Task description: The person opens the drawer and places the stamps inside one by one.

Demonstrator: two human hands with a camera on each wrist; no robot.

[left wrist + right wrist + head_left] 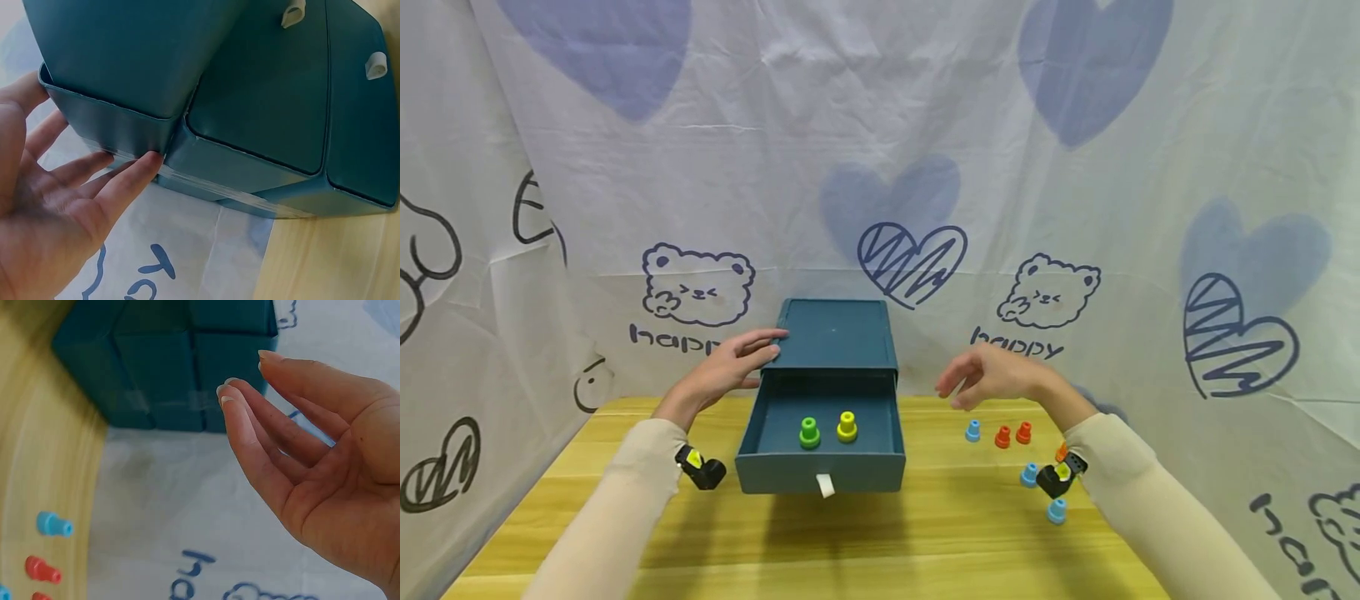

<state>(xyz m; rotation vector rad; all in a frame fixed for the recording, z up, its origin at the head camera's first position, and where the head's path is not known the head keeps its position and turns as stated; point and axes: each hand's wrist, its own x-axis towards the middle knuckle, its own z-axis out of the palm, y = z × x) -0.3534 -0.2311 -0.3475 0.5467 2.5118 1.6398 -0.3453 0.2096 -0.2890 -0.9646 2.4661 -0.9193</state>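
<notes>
A dark teal drawer cabinet stands against the back cloth, its top drawer pulled out. Inside that drawer sit a green stepped peg and a yellow stepped peg, both upright. My left hand rests against the cabinet's left side near the top; in the left wrist view its fingers touch the side wall, spread and fairly straight. To the right of the cabinet my right hand hovers in the air, fingers loosely bent with nothing between them.
On the wooden table, right of the cabinet, stand blue pegs, red pegs and an orange peg partly behind the right wrist. A white pull tab hangs on the drawer front. Printed cloth surrounds the table's back and sides.
</notes>
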